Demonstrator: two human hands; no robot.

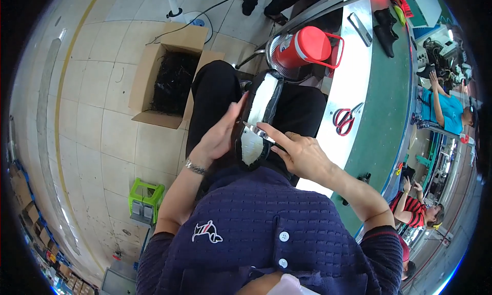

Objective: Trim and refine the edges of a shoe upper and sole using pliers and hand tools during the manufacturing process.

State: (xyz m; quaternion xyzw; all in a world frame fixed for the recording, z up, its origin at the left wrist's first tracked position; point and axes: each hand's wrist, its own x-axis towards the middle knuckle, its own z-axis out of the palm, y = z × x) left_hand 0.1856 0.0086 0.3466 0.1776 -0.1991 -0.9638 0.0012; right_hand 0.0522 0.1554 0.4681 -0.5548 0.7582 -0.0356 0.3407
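A black shoe [262,103] with a white bottom lies sole up across my lap, its long axis running away from me. My left hand [220,136] grips its left side, fingers along the black edge and partly hidden by it. In my right hand [302,154] is a short shiny metal tool [260,133], its narrow tip on the shoe's bottom near the left edge. My right index finger stretches along this tool. The tool's exact kind is hard to make out, since my fingers cover part of it.
On my left an open cardboard box [141,90] holds black scraps, near a green plastic stool [146,197]. To my right, red-handled scissors [344,122] and black shoes [385,31] lie on the workbench [353,80]. A red jug [310,44] stands ahead. Other people work beyond.
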